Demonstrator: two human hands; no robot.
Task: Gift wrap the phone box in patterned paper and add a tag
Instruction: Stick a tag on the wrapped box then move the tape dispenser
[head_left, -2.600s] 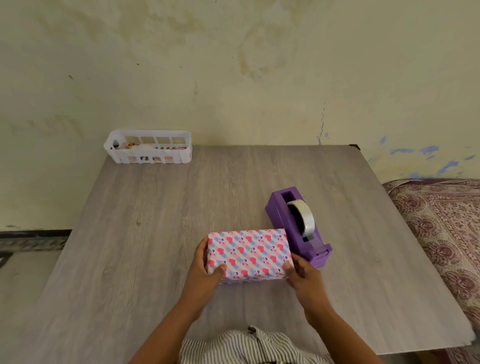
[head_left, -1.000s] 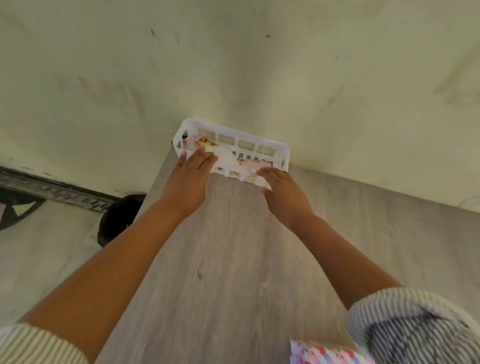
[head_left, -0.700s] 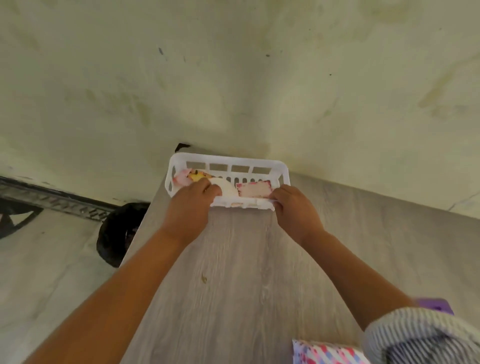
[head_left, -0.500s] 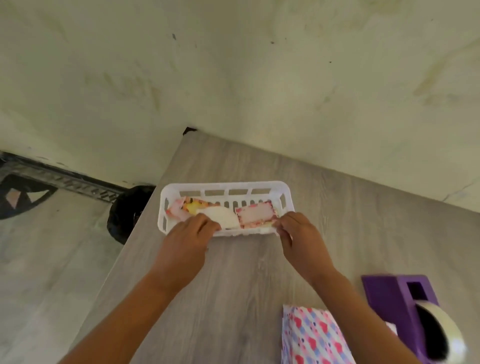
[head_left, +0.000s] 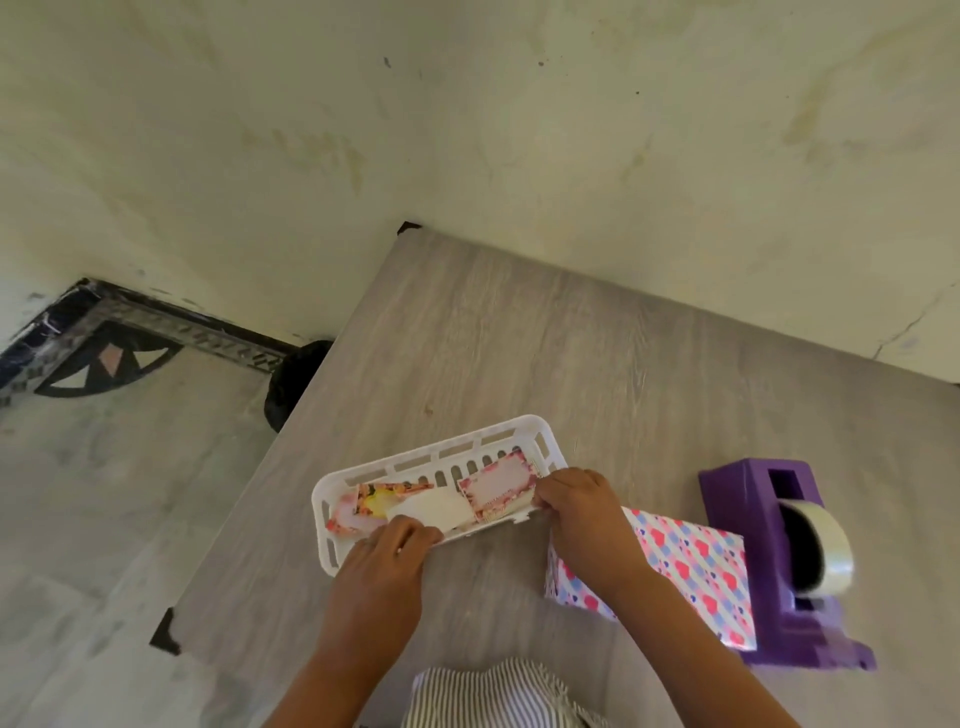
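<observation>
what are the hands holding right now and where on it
Both hold the white basket by its near rim: left hand at the left end, right hand at the right corner.

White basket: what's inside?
The white basket holds gift tags: a pink-bordered one, a yellow one, a plain white one. Anything beneath them is hidden.

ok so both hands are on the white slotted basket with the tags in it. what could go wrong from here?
1. The white slotted plastic basket sits close to the grey wood-grain table left edge; a skewed pull by the left hand could tip it off.
2. The right hand and its forearm cross the heart-patterned wrapped box; dragging further may shove it into the purple tape dispenser.
3. The loose pink-bordered tag cards lean on the basket wall and may spill.
</observation>
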